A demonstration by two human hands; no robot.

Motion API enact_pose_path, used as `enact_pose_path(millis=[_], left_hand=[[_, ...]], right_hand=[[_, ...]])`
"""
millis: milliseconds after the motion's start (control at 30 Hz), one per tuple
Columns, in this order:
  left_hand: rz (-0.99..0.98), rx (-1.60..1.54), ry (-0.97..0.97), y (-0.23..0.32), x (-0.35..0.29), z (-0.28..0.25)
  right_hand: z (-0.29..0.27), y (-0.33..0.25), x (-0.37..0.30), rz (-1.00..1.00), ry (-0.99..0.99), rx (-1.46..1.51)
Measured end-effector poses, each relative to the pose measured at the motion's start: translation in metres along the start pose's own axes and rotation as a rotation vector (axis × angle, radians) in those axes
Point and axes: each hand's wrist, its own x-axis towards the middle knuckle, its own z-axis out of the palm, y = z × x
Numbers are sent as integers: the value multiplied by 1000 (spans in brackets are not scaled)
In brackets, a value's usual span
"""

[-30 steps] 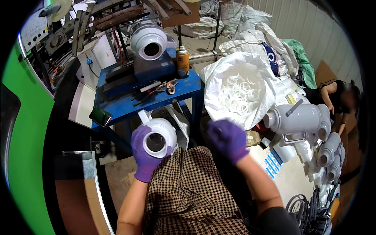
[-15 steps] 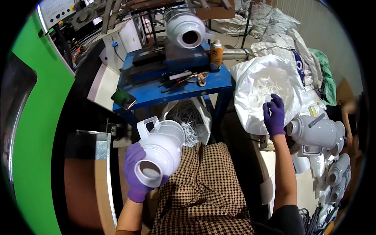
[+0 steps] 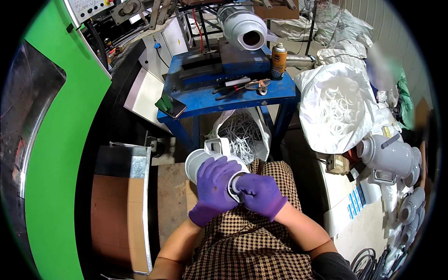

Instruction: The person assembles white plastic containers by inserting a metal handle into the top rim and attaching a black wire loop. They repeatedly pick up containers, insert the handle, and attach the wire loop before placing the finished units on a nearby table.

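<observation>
A pale grey plastic jug body (image 3: pixel 194 165) with a squared handle (image 3: pixel 218 146) lies tilted across my lap, its round mouth toward me and to the right. My left hand (image 3: pixel 215 186), in a purple glove, is wrapped over its side near the mouth. At the mouth's rim (image 3: pixel 232 186) my gloved right hand (image 3: pixel 261 192) is closed, fingers curled against the opening. Whatever those fingers pinch is hidden. A white sack (image 3: pixel 310 100) of thin white rings (image 3: pixel 337 109) stands to the right.
Ahead is a blue metal bench (image 3: pixel 224 105) with a phone (image 3: pixel 172 107), pliers (image 3: pixel 233 91), an orange spray can (image 3: pixel 278 62) and another jug body (image 3: pixel 245 30). Beneath sits a bag of white strips (image 3: pixel 242 140). More jug bodies (image 3: pixel 387 156) lie right; a green machine panel (image 3: pixel 60 140) stands left.
My right hand has come from the ring sack to the jug's mouth. The jug has turned in my lap, and my left hand now lies over its side.
</observation>
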Motion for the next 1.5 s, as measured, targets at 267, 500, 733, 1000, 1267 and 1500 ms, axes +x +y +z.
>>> enact_pose_path(millis=[267, 500, 733, 1000, 1267, 1500], left_hand=[[-20, -8, 70, 16, 2, 17], [73, 69, 67, 28, -5, 26], [84, 140, 67, 37, 4, 33], [-12, 228, -114, 53, -5, 41], [291, 171, -348, 43, -34, -5], [60, -392, -774, 13, -155, 63]], right_hand=[[9, 2, -6, 89, -54, -198], [-5, -3, -16, 167, -166, -154], [15, 24, -28, 179, -10, -124], [22, 35, -51, 141, -168, -9], [-86, 43, -173, -21, 497, -160], [-143, 116, -339, 824, 781, -798]])
